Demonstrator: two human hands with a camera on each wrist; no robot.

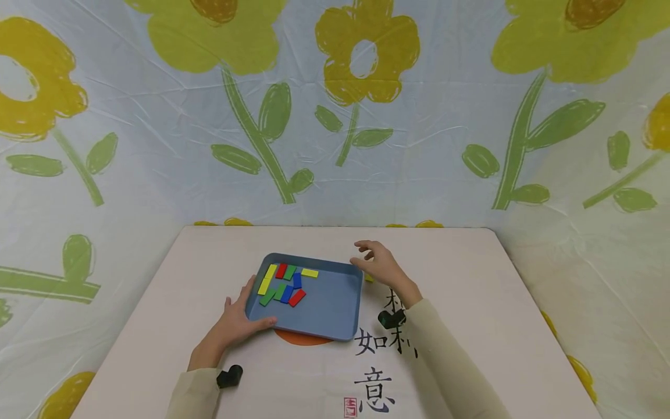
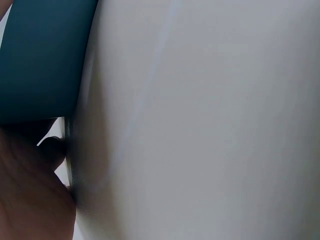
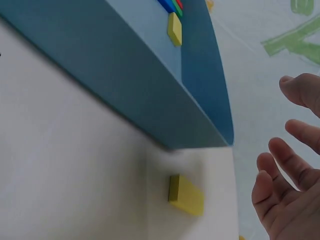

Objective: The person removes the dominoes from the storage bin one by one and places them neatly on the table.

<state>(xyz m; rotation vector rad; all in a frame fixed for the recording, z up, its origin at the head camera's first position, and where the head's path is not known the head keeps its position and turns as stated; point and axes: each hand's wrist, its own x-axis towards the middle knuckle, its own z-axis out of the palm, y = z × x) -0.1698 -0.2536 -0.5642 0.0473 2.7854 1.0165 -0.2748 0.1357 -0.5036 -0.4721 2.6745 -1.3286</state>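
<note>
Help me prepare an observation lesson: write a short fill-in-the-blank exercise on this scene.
The rectangular tray is ____.
It holds exactly ____ red blocks.
The loose block on the table beside it is ____.
The left hand touches the tray; the right hand holds ____.

Missing words: blue; two; yellow; nothing.

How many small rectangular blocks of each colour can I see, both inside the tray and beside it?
Yellow rectangular blocks: 4 (3 in the blue-grey rectangular tray, 1 outside it)
Green rectangular blocks: 3
Red rectangular blocks: 2
Blue rectangular blocks: 2
Total in view: 11
</note>
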